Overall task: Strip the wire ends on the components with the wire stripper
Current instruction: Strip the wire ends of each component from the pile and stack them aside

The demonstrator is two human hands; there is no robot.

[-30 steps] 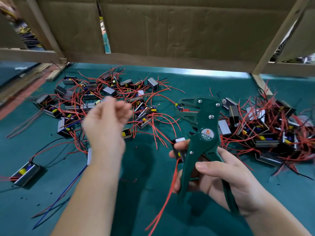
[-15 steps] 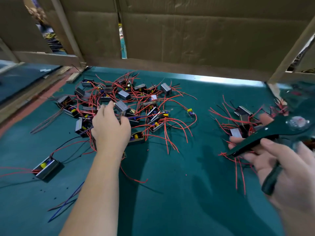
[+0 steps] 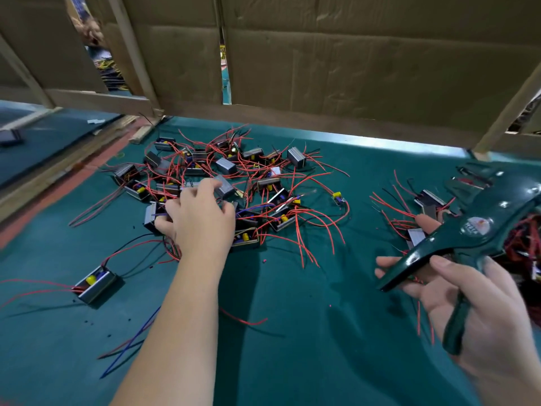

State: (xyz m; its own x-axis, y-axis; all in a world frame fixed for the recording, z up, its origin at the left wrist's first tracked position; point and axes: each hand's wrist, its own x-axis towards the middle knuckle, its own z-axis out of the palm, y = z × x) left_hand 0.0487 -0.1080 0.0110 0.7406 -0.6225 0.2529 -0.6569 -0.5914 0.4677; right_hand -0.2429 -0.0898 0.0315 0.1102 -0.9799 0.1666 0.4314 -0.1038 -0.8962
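A heap of small metal-cased components [image 3: 227,167] with red wire leads lies on the green mat [image 3: 292,356], left of centre. My left hand [image 3: 199,224] rests on the near side of this heap, fingers spread over the parts. Its thumb is beside one component [image 3: 150,213] and its index finger touches another [image 3: 225,187]. My right hand [image 3: 486,315] grips the handles of the dark green wire stripper [image 3: 474,232] at the right, jaws pointing up and away. A second heap of components [image 3: 429,200] lies behind the stripper.
One component [image 3: 95,284] sits alone at the near left, with red leads running left. Loose blue and red wires [image 3: 131,347] and a short red wire [image 3: 243,319] lie near my left forearm. A cardboard wall [image 3: 351,68] on a wooden frame closes the back.
My left hand came down from mid-air onto the left heap and spread its fingers. My right hand swung the stripper to the right, and the component it held with it is gone from the hand.
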